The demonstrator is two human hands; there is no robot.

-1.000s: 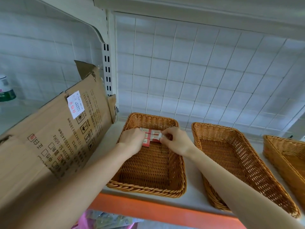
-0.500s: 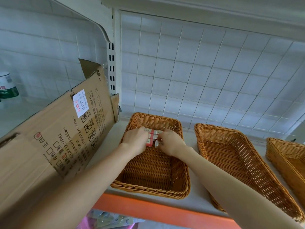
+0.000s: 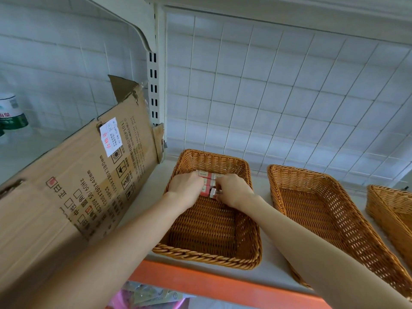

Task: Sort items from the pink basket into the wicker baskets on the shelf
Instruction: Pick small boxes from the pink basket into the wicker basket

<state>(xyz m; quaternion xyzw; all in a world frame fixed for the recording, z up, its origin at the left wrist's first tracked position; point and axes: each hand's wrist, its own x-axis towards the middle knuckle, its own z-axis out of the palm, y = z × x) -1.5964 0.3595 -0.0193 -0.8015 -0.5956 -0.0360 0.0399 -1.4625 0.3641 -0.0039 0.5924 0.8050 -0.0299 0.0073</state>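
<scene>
Three wicker baskets stand in a row on the white shelf. Inside the left wicker basket point(image 3: 207, 255), near its far end, lie several small red-and-white boxes point(image 3: 206, 175) packed side by side. My left hand point(image 3: 186, 189) rests on the boxes' left side, fingers curled over them. My right hand point(image 3: 233, 192) grips the nearest small box point(image 3: 213, 192) at the right side of the row. The middle wicker basket point(image 3: 323, 208) holds nothing. A corner of the pink basket point(image 3: 124, 302) shows below the shelf edge, with packets in it.
A large flattened cardboard box point(image 3: 73, 197) leans against the shelf upright at the left. A third wicker basket point(image 3: 392, 206) is at the right edge. The shelf has an orange front lip point(image 3: 200, 284) and a wire grid back. A green-labelled bottle point(image 3: 11, 117) stands far left.
Both hands have moved slightly nearer along the row of boxes, and my right hand has closed on the nearest box. The view has shifted a little.
</scene>
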